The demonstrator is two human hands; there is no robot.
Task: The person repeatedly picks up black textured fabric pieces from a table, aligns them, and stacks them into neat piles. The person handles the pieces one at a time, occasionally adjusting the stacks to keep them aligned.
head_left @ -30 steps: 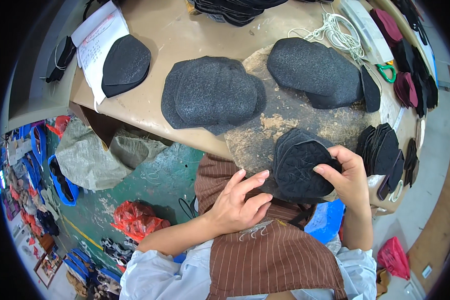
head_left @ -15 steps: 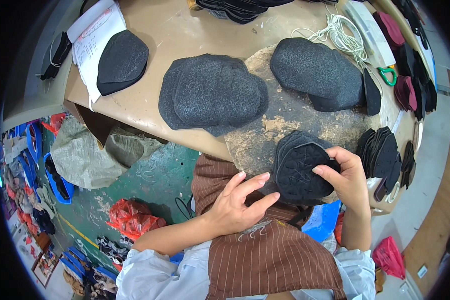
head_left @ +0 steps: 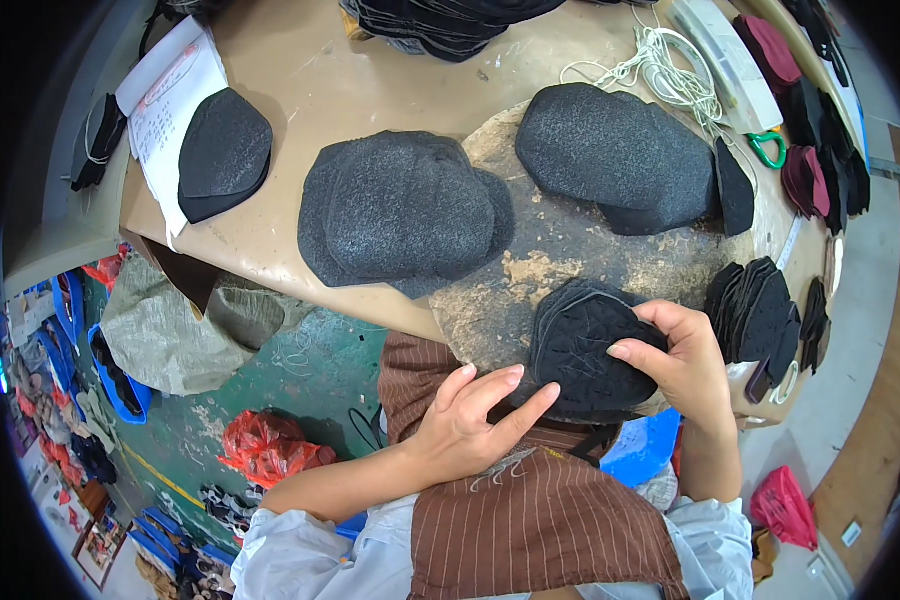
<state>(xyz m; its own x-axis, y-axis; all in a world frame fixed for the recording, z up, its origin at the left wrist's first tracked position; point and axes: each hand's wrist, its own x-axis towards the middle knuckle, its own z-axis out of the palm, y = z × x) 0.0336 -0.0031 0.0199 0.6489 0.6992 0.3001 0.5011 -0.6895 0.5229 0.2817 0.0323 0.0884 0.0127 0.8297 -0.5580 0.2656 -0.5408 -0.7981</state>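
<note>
At the tabletop's near edge, my right hand pinched the black stack by its right side, probably to keep its layers together, while my left hand hung spread-fingered just beside it.

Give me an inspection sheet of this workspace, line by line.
Surface: tan table; worn, blotchy board on it.
Job's things: patterned black piece, other dark pieces behind it; two dark stacks beyond.
Clutter: white paper, left; green handle, right.
Hands: right hand grips the black piece's edge, thumb on top; left hand open beside it, contact unclear.
Cables: tangled white cord, upper right; type unclear.
Surroundings: red bag on green floor, left; pink bag, right.
</note>
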